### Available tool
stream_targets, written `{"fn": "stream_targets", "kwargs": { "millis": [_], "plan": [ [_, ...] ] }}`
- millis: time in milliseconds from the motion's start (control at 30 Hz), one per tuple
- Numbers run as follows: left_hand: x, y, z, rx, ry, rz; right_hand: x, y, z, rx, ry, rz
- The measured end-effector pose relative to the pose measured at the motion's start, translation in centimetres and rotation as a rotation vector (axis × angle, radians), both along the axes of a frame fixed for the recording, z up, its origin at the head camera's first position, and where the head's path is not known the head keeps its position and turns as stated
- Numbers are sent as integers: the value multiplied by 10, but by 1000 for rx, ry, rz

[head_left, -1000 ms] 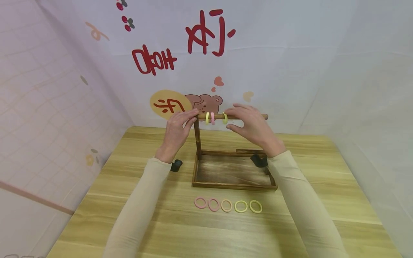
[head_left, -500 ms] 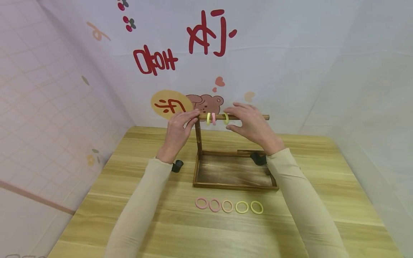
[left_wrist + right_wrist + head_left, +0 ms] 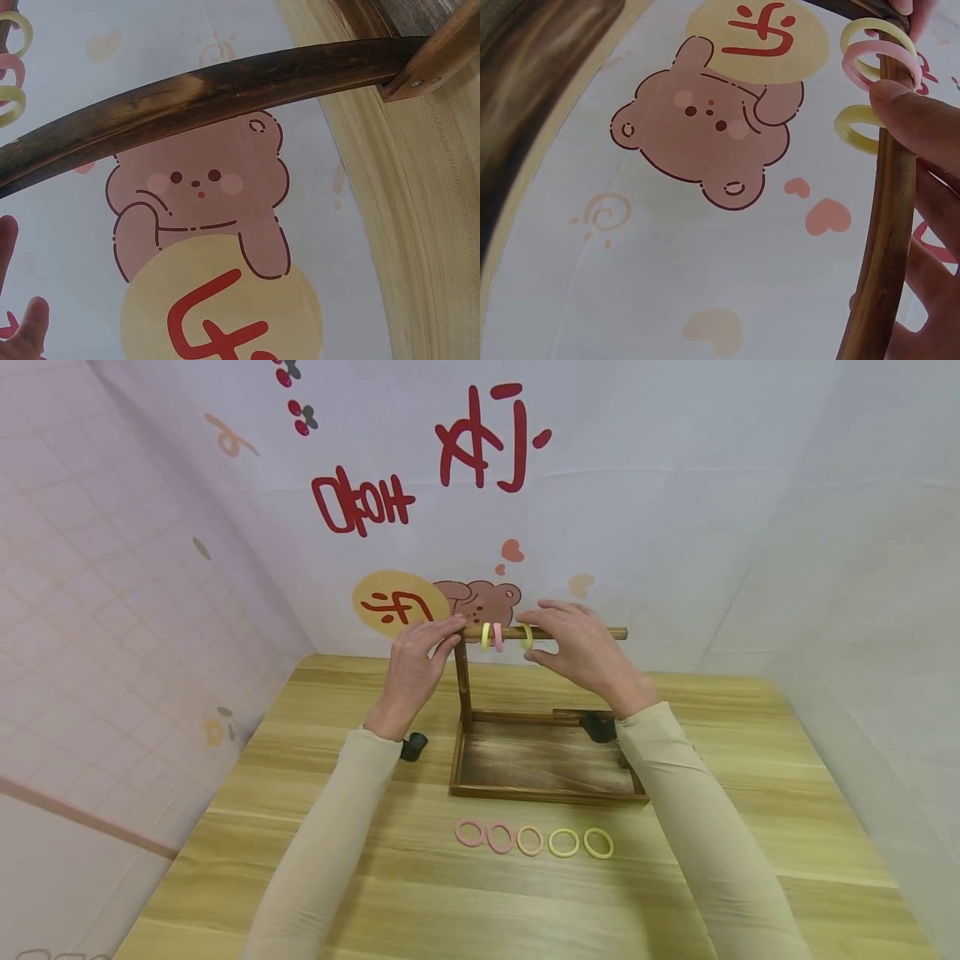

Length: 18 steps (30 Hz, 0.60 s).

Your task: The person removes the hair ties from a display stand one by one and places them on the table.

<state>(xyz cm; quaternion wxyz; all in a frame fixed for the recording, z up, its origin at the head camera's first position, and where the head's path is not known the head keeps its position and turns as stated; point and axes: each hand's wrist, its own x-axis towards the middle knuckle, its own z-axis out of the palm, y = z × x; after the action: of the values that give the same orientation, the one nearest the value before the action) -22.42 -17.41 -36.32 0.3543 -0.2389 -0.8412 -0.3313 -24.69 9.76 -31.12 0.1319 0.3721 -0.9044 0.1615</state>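
Observation:
A wooden stand with a raised rod carries a yellow ring, a pink ring and a yellow-green ring. My left hand is at the rod's left end, over the top of the upright post, with fingers nearly straight. My right hand reaches around the rod from the right, its index finger above and thumb below, spread on either side of the yellow-green ring. In the right wrist view, the thumb overlaps the rod between the pink ring and the yellow-green one.
Below the rod sits the stand's shallow wooden tray. In front of it several rings lie in a row, among them a pink ring, an orange ring and a yellow ring. A printed white cloth hangs behind the table.
My right hand's fingertips have shifted slightly left along the rod, past the yellow-green ring. The left hand and the rings keep their places.

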Motion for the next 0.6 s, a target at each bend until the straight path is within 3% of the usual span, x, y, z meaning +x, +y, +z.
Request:
{"fn": "stream_targets", "kwargs": {
  "millis": [600],
  "plan": [
    [-1,0,-1,2,24,-11,0,-2,0,8,26,-20]
  ]
}}
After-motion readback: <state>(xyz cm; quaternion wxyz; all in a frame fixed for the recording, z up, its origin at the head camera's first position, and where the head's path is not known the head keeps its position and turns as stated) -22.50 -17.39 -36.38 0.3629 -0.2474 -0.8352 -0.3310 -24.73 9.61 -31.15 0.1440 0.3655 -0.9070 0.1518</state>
